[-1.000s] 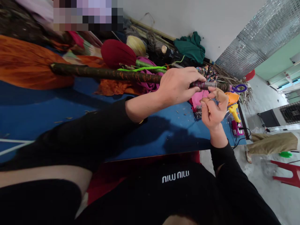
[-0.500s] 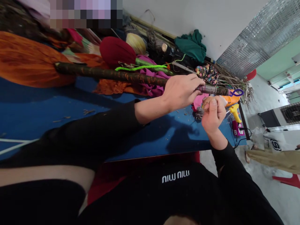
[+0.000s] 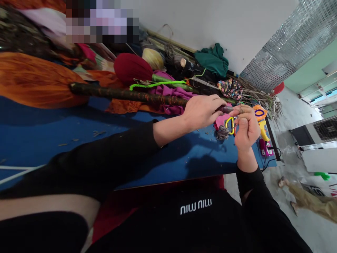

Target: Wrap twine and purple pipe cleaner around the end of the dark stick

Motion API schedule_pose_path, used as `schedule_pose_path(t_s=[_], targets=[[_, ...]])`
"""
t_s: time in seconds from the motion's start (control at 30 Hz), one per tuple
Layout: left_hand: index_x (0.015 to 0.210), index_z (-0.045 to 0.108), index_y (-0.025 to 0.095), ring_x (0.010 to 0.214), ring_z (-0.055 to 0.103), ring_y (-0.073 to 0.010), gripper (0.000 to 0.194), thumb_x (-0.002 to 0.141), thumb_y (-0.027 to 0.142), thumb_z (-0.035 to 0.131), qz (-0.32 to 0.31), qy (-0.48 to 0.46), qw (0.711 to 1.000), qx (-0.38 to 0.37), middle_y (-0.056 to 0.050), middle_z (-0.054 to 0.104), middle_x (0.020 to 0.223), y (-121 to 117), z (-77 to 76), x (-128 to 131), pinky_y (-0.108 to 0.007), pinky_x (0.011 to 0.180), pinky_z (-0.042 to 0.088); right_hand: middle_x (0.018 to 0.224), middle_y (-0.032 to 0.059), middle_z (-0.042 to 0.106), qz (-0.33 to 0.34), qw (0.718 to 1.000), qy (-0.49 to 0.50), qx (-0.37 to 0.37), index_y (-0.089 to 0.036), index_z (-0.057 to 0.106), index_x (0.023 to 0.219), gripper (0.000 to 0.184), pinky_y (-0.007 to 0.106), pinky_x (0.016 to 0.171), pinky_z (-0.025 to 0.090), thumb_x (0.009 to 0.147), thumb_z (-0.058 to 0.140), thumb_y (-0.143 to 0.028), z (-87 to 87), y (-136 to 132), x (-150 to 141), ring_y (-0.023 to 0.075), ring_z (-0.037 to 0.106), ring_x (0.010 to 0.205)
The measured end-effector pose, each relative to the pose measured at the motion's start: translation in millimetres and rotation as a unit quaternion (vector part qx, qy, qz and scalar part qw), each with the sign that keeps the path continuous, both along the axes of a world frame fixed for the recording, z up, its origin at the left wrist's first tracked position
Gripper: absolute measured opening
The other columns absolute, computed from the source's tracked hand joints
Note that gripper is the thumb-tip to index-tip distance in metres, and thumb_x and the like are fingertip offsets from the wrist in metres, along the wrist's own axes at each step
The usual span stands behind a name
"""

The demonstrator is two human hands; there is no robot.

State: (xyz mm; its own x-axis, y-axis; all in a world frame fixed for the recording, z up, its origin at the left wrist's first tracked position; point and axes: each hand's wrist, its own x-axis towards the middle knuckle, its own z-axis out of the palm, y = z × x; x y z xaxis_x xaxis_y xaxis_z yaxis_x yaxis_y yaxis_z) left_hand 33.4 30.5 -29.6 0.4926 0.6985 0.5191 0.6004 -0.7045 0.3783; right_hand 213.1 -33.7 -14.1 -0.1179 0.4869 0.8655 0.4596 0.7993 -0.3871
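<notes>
Here, the right hand (image 3: 246, 128) was closed, fingers pinched on the right tip of the wrapped stick (image 3: 131, 95), above the blue table (image 3: 52, 133). Beside it to the left, the left hand (image 3: 202, 110) was clamped around the same stick, which extended leftward over orange fabric (image 3: 34, 84). Farther off lay a dark red yarn ball (image 3: 131, 66) and green cloth (image 3: 213, 59).

Pretty bright daylight overall, seems to come in from the open area on the right, where the windows look blown out. The arms throw soft dark shadows on the blue cloth-covered table (image 3: 47, 133). Wide-angle lens bends everything near the edges, the whole view is tilted, and a pixelated block sits up top.
</notes>
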Motion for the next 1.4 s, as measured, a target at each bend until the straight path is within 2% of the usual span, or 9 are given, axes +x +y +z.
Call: schedule_pose_path(t_s=[0.07,0.2,0.33,0.6,0.8,0.93,1.17,1.3,1.4], targets=[[0.130,0.079,0.022,0.109,0.080,-0.0291,0.038,0.102,0.034,0.057,0.004,0.016,1.000,-0.021,-0.009,0.083,0.126,-0.8,0.4,0.6,-0.035,0.075,0.055,0.092,0.0001,0.077,-0.014,0.999,-0.026,-0.014,-0.027,0.067,0.089,0.029,0.043,0.089,0.062,0.113,0.054,-0.036,6.6,2.0,12.1,0.0198,0.076,0.093],[0.131,0.077,0.022,0.115,0.080,-0.0296,0.036,0.103,0.033,0.059,0.009,0.038,0.998,-0.047,-0.008,0.082,0.130,-2.5,0.9,1.8,-0.037,0.080,0.055,0.092,-0.0014,0.075,0.043,0.996,-0.019,-0.072,-0.027,0.068,0.092,0.029,0.032,0.073,0.061,0.114,0.051,-0.033,10.2,6.0,24.6,0.0140,0.074,0.084],[0.132,0.078,0.022,0.114,0.080,-0.0312,0.036,0.102,0.032,0.060,0.010,0.034,0.998,-0.051,-0.009,0.084,0.127,-3.9,3.2,2.0,-0.038,0.080,0.056,0.105,0.0005,0.077,0.061,0.995,-0.042,-0.071,-0.027,0.066,0.094,0.027,0.037,0.088,0.067,0.115,0.051,-0.036,9.7,9.7,22.6,0.0166,0.077,0.100],[0.136,0.077,0.024,0.114,0.082,-0.0314,0.037,0.103,0.032,0.060,0.019,0.054,0.997,-0.059,-0.009,0.085,0.124,-7.4,6.1,3.8,-0.037,0.080,0.056,0.121,0.0049,0.077,-0.002,0.990,-0.123,-0.063,-0.026,0.061,0.092,0.030,0.046,0.101,0.068,0.115,0.046,-0.038,6.2,20.9,24.6,0.0209,0.075,0.117],[0.139,0.074,0.020,0.104,0.083,-0.0309,0.040,0.104,0.033,0.059,0.020,0.027,0.999,-0.007,-0.011,0.086,0.112,-10.3,-10.1,7.3,-0.035,0.077,0.057,0.130,0.0077,0.074,-0.063,0.979,-0.176,-0.079,-0.027,0.065,0.101,0.029,0.045,0.108,0.066,0.116,0.043,-0.039,-0.3,23.4,27.8,0.0224,0.071,0.131],[0.136,0.075,0.022,0.097,0.082,-0.0267,0.036,0.110,0.028,0.050,-0.009,0.031,0.996,0.083,-0.009,0.086,0.113,-8.3,-22.8,9.8,-0.034,0.075,0.056,0.137,0.0105,0.073,-0.093,0.973,-0.201,-0.071,-0.027,0.068,0.111,0.029,0.045,0.107,0.066,0.116,0.042,-0.038,-3.2,23.4,28.7,0.0236,0.071,0.131],[0.125,0.079,0.021,0.092,0.081,-0.0229,0.038,0.115,0.025,0.043,-0.019,0.004,0.976,0.218,-0.007,0.086,0.115,-1.6,-35.7,8.3,-0.034,0.074,0.057,0.139,0.0122,0.071,-0.063,0.970,-0.187,-0.141,-0.026,0.069,0.106,0.034,0.049,0.113,0.063,0.115,0.044,-0.045,0.6,25.2,27.3,0.0259,0.068,0.137],[0.129,0.078,0.021,0.092,0.081,-0.0205,0.036,0.114,0.027,0.045,-0.004,0.008,0.977,0.213,-0.004,0.087,0.116,-1.1,-31.9,6.7,-0.031,0.074,0.056,0.126,0.0079,0.075,-0.034,0.984,-0.054,-0.167,-0.024,0.067,0.084,0.039,0.045,0.104,0.066,0.109,0.058,-0.052,15.0,14.1,33.5,0.0231,0.075,0.118],[0.128,0.078,0.022,0.094,0.081,-0.0201,0.035,0.115,0.031,0.047,0.002,-0.010,0.980,0.199,-0.004,0.087,0.113,0.5,-28.3,5.3,-0.029,0.075,0.055,0.113,0.0032,0.077,-0.025,0.971,0.106,-0.214,-0.023,0.066,0.078,0.040,0.031,0.069,0.063,0.100,0.073,-0.055,28.2,1.5,52.2,0.0109,0.070,0.073]])
